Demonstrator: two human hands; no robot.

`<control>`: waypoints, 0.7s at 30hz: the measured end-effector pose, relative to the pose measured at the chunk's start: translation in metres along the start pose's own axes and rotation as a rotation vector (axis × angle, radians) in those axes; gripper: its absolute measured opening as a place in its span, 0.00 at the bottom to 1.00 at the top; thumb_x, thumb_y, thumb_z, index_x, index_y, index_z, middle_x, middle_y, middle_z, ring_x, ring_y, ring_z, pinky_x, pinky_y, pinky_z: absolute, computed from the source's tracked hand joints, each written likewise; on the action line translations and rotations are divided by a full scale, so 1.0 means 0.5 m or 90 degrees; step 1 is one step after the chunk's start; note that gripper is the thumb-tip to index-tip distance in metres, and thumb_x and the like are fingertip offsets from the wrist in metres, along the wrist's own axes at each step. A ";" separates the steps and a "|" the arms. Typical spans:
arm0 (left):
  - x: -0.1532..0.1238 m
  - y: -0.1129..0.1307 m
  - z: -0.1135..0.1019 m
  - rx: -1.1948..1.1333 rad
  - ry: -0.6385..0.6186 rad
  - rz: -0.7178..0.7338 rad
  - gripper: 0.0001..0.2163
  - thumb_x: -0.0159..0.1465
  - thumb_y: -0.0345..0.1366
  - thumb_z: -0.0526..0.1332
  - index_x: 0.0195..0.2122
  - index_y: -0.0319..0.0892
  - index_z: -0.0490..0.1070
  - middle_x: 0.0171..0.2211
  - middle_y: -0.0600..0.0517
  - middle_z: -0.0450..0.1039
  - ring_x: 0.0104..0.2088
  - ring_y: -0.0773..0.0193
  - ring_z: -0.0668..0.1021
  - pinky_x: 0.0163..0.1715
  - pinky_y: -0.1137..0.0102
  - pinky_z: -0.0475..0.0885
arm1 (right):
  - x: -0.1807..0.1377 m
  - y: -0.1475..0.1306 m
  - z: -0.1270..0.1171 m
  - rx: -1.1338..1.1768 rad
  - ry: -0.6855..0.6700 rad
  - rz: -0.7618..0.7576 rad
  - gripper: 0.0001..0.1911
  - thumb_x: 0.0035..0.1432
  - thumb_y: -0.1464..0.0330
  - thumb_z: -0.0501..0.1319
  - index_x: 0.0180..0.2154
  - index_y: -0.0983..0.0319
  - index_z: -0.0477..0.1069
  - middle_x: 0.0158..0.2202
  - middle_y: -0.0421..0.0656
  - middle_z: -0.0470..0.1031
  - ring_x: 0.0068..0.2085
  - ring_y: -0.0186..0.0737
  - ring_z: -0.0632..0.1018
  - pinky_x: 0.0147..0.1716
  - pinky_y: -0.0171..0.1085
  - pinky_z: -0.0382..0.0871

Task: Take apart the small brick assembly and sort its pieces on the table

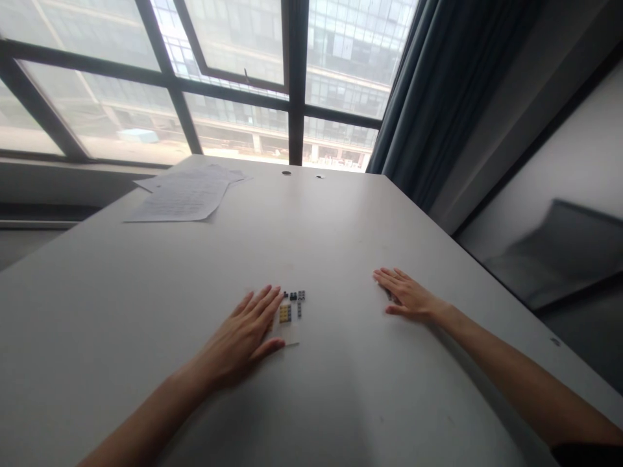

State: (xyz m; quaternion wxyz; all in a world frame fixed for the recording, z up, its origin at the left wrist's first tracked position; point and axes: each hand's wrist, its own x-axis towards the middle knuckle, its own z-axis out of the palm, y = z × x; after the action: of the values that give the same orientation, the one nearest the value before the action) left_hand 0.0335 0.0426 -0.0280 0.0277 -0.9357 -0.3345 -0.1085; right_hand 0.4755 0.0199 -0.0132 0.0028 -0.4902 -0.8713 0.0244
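My left hand (253,324) lies palm down on the white table, its fingers stretched out and the thumb apart. It partly covers a small group of toy building bricks. Beside its fingertips show a yellow and grey brick piece (285,314), a dark brick (293,296) and grey bricks (300,310). A thin pale strip (292,344) sticks out by the left thumb. To the right, my right hand (403,295) rests palm down with its fingers extended. Small dark pieces (390,296) show under it between thumb and fingers; their kind is hidden.
The white table (331,227) reaches to a large window. Printed paper sheets (180,194) lie at its far left. Two round cable holes (287,173) are near the back edge. A dark curtain (433,84) hangs at the right, beside a glossy panel (559,214).
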 end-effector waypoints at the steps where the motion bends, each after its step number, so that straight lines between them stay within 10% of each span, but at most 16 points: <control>1: -0.001 -0.003 0.001 0.003 -0.001 -0.002 0.36 0.65 0.56 0.47 0.67 0.41 0.39 0.67 0.44 0.45 0.66 0.52 0.52 0.63 0.55 0.49 | -0.007 0.010 0.001 0.004 0.000 -0.003 0.47 0.56 0.40 0.47 0.66 0.62 0.45 0.67 0.49 0.48 0.67 0.51 0.51 0.64 0.52 0.44; 15: -0.005 -0.017 -0.009 0.002 -0.011 -0.073 0.35 0.65 0.57 0.45 0.66 0.37 0.47 0.66 0.43 0.49 0.66 0.52 0.53 0.63 0.56 0.51 | -0.056 0.054 0.023 -0.025 0.084 -0.008 0.49 0.54 0.38 0.44 0.66 0.63 0.44 0.66 0.51 0.51 0.66 0.51 0.53 0.62 0.53 0.50; 21: 0.000 0.019 -0.030 0.002 -0.013 -0.132 0.36 0.65 0.58 0.45 0.64 0.34 0.52 0.65 0.40 0.51 0.65 0.52 0.55 0.62 0.56 0.53 | -0.021 -0.030 -0.006 -0.071 0.189 0.022 0.43 0.61 0.44 0.44 0.66 0.67 0.43 0.65 0.54 0.52 0.66 0.49 0.54 0.63 0.52 0.48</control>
State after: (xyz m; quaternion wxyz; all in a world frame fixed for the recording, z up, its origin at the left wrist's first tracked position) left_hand 0.0367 0.0334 -0.0131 0.0146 -0.8971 -0.4300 -0.1006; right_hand 0.4683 0.0032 -0.0091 0.1038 -0.5028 -0.8527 -0.0967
